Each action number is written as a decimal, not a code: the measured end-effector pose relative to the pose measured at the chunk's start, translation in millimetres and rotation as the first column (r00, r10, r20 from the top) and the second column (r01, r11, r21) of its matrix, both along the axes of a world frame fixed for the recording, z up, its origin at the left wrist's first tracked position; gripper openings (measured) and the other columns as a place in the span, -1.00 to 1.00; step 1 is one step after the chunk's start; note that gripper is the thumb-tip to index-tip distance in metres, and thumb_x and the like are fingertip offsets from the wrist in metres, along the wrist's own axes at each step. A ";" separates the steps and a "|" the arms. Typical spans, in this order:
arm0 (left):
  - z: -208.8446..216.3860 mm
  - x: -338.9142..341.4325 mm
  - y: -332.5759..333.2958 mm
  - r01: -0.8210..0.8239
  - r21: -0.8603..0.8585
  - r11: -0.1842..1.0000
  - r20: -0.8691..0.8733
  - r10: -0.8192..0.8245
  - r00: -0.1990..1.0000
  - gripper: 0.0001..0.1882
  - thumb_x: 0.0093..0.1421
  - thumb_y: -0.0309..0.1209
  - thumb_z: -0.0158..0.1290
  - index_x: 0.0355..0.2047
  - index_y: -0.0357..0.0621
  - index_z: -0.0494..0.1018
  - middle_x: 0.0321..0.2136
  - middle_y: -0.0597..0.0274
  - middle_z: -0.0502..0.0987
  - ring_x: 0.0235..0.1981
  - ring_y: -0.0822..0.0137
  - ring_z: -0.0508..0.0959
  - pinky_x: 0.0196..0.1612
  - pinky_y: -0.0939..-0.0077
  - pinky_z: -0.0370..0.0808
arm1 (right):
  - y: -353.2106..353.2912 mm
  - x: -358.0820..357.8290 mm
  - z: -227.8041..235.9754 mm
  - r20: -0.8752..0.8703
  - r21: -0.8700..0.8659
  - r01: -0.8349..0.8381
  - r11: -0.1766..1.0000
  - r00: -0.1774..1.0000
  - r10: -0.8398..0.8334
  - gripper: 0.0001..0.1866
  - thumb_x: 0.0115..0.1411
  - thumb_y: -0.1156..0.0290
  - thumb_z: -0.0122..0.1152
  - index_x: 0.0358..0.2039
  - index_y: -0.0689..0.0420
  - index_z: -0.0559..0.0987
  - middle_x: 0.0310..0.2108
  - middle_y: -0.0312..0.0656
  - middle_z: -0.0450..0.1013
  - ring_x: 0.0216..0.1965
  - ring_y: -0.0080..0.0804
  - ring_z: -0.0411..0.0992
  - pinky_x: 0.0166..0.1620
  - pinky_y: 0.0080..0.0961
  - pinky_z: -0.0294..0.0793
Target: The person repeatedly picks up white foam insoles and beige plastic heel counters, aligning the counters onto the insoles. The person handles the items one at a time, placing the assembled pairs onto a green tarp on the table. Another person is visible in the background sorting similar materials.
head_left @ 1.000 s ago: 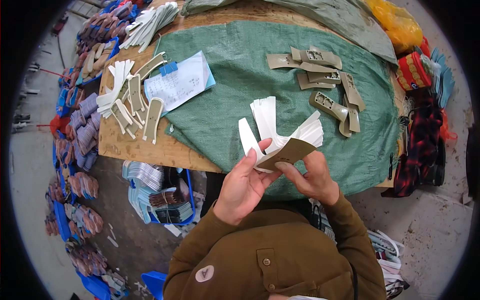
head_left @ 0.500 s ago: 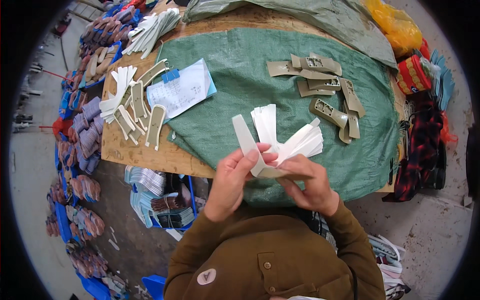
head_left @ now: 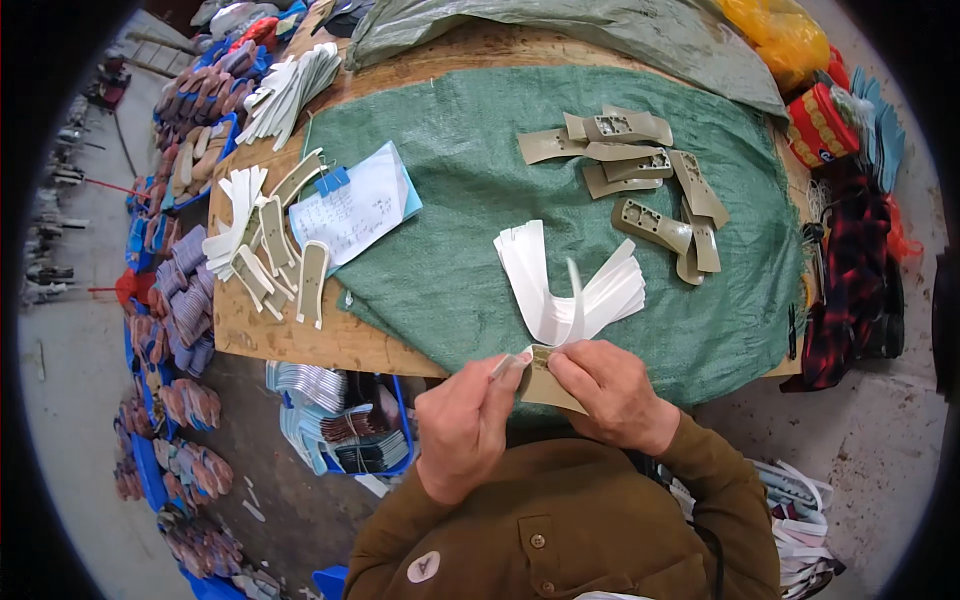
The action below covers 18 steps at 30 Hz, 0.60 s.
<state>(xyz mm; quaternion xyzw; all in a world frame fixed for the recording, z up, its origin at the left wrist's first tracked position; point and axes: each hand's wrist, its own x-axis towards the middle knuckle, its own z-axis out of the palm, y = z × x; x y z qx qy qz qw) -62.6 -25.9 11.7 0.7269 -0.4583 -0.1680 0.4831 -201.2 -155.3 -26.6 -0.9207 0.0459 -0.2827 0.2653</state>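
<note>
At the table's near edge, my left hand (head_left: 465, 425) is closed in a pinch on a white strip (head_left: 576, 285), whose free end curls up beyond my fingers. My right hand (head_left: 615, 395) grips a tan curved moulded piece (head_left: 552, 390), its thumb pressing near the recessed top. The strip lies against this piece between both hands; the exact contact is partly hidden by fingers. Just beyond, a bundle of white strips (head_left: 525, 270) fans out in a V on the green woven sheet (head_left: 440, 220). Several similar tan pieces (head_left: 650, 225) lie piled farther right.
At the left are pieces edged in white (head_left: 312, 280), loose white strips (head_left: 235, 210) and a clipped paper (head_left: 350, 215). Below the wooden table (head_left: 320, 348) stands a blue crate (head_left: 408, 430) of bundled parts. A red tin (head_left: 822, 125) and yellow bag (head_left: 775, 40) sit at far right.
Both hands have drawn nearer my body and closer together. The strip, earlier raised by the left hand, now lies along the tan piece, which has been turned. The view has shifted slightly.
</note>
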 end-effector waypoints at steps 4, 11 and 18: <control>-6.2 -4.5 4.6 -0.001 -0.048 0.999 0.007 0.001 1.000 -0.86 0.24 -0.58 0.05 -0.21 -0.36 0.53 -0.55 0.05 0.53 -0.63 0.25 0.52 -0.53 0.46 0.42 | 2.6 0.7 -3.5 -0.024 0.001 0.019 1.000 1.000 -0.019 -0.72 -0.09 0.57 0.16 -0.29 0.26 0.44 -0.48 -0.17 0.29 -0.48 -0.26 0.39 -0.42 -0.39 0.42; 2.8 -5.1 7.5 0.013 0.102 0.995 -0.079 -0.005 0.997 -0.81 0.29 -0.56 -0.03 -0.16 -0.36 0.52 -0.52 0.05 0.55 -0.62 0.27 0.51 -0.51 0.45 0.42 | 4.4 0.8 -7.6 -0.063 0.001 0.040 0.999 0.997 -0.039 -0.77 -0.06 0.55 0.16 -0.32 0.23 0.43 -0.50 -0.18 0.25 -0.51 -0.28 0.37 -0.44 -0.38 0.39; -4.0 -4.3 8.5 0.084 0.077 0.993 -0.337 -0.054 0.940 -0.62 0.39 -0.39 -0.24 -0.04 -0.43 0.47 -0.19 0.01 0.61 -0.35 0.43 0.49 -0.22 0.55 0.44 | 6.1 -4.7 -14.0 -0.214 0.004 0.047 0.999 0.976 -0.045 -0.66 -0.09 0.53 0.26 -0.25 0.23 0.43 -0.41 -0.14 0.31 -0.49 -0.21 0.40 -0.42 -0.34 0.40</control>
